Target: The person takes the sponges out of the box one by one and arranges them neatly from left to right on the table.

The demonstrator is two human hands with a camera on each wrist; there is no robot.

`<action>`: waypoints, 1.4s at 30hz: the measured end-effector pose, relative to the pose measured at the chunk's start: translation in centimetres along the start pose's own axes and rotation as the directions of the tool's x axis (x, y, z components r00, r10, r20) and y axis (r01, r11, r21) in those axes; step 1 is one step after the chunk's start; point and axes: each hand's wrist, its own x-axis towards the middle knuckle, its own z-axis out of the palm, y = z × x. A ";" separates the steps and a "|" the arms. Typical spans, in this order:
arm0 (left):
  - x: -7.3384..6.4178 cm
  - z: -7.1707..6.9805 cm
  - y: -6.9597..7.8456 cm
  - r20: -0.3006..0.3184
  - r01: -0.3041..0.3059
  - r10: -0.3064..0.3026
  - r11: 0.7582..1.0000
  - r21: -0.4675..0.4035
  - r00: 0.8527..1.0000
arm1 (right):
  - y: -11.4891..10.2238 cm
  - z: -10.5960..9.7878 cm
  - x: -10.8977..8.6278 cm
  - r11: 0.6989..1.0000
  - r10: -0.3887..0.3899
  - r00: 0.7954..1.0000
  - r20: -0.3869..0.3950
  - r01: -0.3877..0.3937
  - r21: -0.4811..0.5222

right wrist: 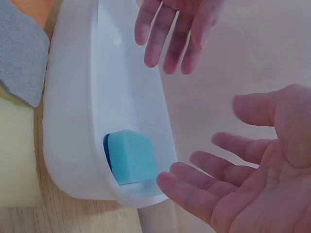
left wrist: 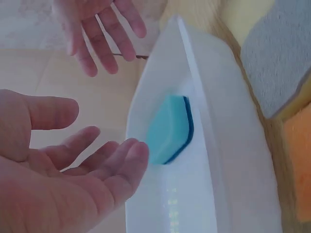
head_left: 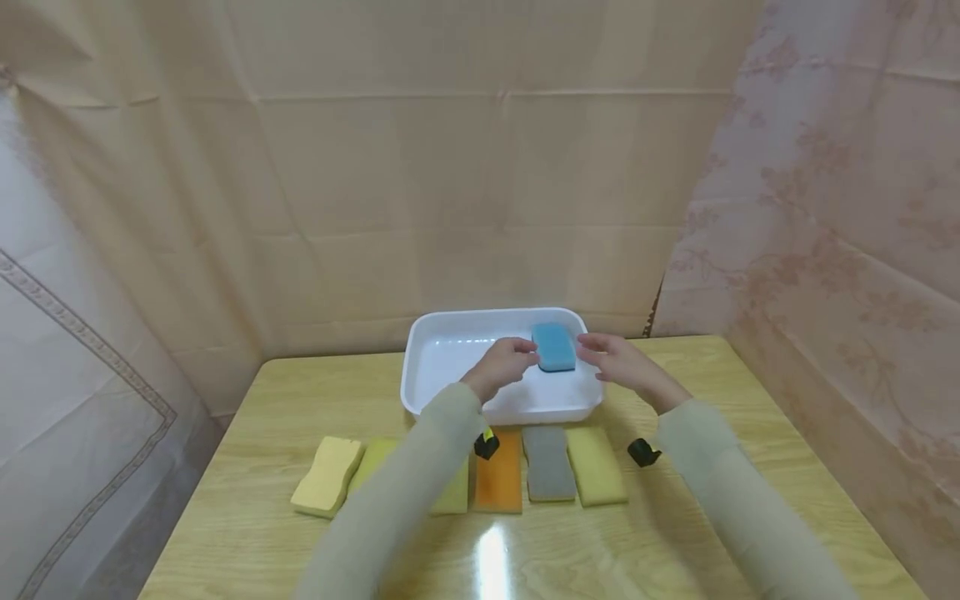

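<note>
A blue sponge with a dark blue underside lies in the right part of a white plastic tray. My left hand hovers over the tray to the left of the sponge, its fingers spread and loosely bent. On the other side, above the tray's right rim, my right hand faces it with the palm turned inward. Both wrist views show a gap between the fingers and the blue sponge, and neither the left palm nor the right hand holds anything.
In front of the tray stands a row of sponges: a pale yellow wavy one, a yellow-green one partly behind my left sleeve, an orange one, a grey one and another yellow one. Curtains hang behind the wooden table.
</note>
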 end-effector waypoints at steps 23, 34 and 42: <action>3.2 -0.9 -0.4 0.159 0.276 -0.246 0.939 -0.206 0.956 | -0.1 0.7 6.5 0.961 0.273 0.961 0.042 -0.274 0.033; 4.0 -2.0 0.0 0.117 0.298 -0.279 0.934 -0.198 0.953 | -0.7 -0.2 7.7 0.926 0.364 0.931 0.029 -0.365 0.097; 4.9 -1.5 -0.6 0.147 0.322 -0.290 0.894 -0.310 0.946 | -0.7 0.8 8.6 0.888 0.445 0.895 0.002 -0.442 0.126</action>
